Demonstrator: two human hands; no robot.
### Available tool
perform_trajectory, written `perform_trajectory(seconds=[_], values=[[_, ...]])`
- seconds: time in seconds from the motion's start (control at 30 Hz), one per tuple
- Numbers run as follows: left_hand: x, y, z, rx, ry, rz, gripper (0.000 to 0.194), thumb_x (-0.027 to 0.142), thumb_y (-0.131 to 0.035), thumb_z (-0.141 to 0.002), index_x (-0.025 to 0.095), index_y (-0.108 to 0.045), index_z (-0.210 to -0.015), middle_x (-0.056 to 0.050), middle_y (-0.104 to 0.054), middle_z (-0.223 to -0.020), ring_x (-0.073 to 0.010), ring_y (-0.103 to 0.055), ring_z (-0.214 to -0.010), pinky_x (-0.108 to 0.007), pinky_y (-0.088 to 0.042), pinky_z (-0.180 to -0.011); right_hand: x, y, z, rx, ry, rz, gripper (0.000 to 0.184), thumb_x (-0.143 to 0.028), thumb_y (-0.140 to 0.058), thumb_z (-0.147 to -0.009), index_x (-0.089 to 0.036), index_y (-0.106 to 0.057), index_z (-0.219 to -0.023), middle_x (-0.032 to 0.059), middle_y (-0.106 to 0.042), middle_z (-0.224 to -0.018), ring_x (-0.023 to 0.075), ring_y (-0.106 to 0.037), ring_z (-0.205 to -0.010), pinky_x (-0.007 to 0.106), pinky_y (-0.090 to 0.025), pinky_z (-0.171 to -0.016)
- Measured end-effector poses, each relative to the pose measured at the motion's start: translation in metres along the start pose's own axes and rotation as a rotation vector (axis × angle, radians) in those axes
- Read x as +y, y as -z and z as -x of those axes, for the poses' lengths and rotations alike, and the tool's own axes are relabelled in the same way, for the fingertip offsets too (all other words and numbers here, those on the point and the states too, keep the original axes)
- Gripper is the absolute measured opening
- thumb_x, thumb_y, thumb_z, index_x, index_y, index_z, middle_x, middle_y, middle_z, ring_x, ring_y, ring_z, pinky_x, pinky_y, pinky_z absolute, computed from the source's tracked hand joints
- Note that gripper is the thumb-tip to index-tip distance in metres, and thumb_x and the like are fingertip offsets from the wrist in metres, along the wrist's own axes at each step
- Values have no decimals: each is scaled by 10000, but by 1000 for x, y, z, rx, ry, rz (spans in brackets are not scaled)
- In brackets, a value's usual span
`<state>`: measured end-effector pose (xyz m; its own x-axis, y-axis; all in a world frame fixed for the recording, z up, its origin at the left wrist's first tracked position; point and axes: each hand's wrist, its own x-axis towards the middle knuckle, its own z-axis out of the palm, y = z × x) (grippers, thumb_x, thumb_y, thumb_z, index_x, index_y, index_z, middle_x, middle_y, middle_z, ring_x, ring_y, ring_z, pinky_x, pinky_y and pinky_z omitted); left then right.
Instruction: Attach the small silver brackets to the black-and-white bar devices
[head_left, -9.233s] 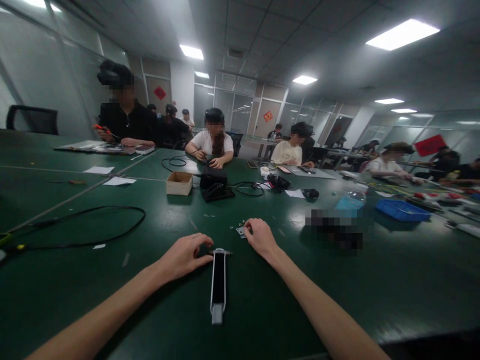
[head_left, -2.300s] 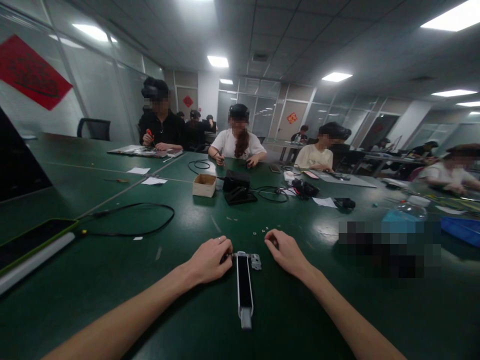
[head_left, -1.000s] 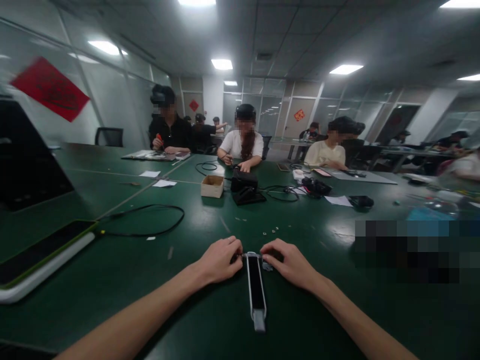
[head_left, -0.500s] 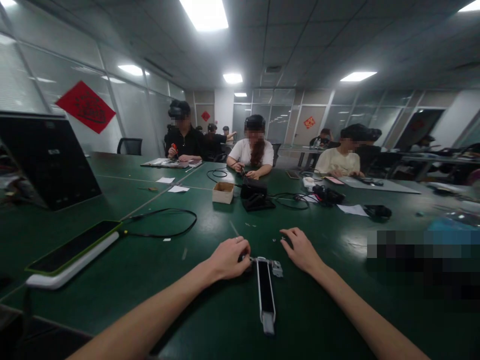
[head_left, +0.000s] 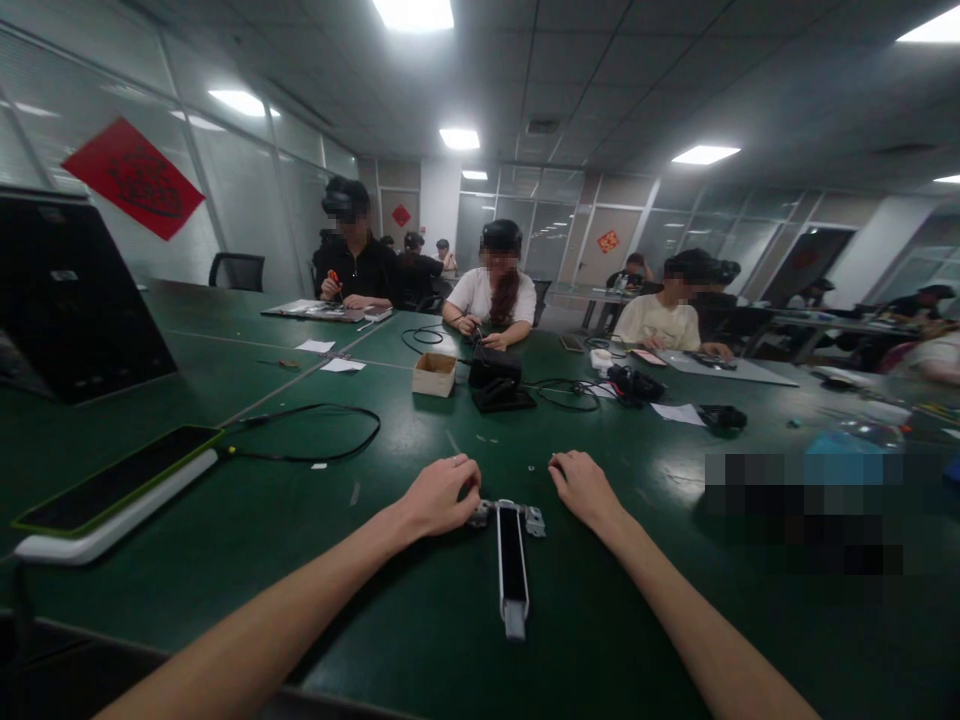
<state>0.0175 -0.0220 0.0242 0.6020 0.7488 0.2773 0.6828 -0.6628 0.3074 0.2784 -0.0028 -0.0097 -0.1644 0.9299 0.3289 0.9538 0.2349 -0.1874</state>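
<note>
Our left grip point(head_left: 439, 497) is curled at the top end of the long bar point(head_left: 513, 570), narrow, but can't tell if it's holding anything. Right grip point(head_left: 585, 490) is loose and fairly wide, holding nothing, just past the right metal plate point(head_left: 534, 520). The bar lies on the green worktop point(head_left: 225, 610) between both grips, w/ the left metal plate point(head_left: 480, 514) just under the left grip. Vs the last shot, left grip's eased back & that plate shows more
</note>
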Motion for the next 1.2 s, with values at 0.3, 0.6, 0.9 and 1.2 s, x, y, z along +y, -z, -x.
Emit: perform_trajectory(seconds=[0.3,0.6,0.9,1.2], values=[[9,-2,2,87,-64,81,133,267,-506,-890,173,-552,-971,-37,-591,-923,-164,-578,-782,-276,-464,-702,-49,22,23,115,165,-412,223,-226,-443,-879,-169,-628,-990,78,-663,-914,181,-605,-785,330,-501,-731],[8,-18,1,151,-135,180,76,213,-610,-861,178,-578,-921,1,-612,-839,-120,-589,-734,-222,-467,-676,-84,25,36,79,129,-651,166,-264,-504,-860,-181,-620,-943,44,-664,-856,155,-598,-727,283,-486,-667],[12,-14,3,191,-209,91,101,215,-548,-879,165,-618,-932,-42,-629,-874,-130,-599,-733,-236,-493,-679,-81,22,37,9,36,-835,187,-331,-556,-840,-191,-615,-950,40,-682,-852,172,-634,-777,308,-506,-718],[7,0,0,53,-98,216,95,208,-609,-781,156,-613,-860,4,-604,-761,-105,-555,-637,-209,-449,-621,-70,24,35,53,155,-639,193,-318,-531,-862,-185,-622,-968,52,-662,-883,165,-612,-771,309,-505,-709]])
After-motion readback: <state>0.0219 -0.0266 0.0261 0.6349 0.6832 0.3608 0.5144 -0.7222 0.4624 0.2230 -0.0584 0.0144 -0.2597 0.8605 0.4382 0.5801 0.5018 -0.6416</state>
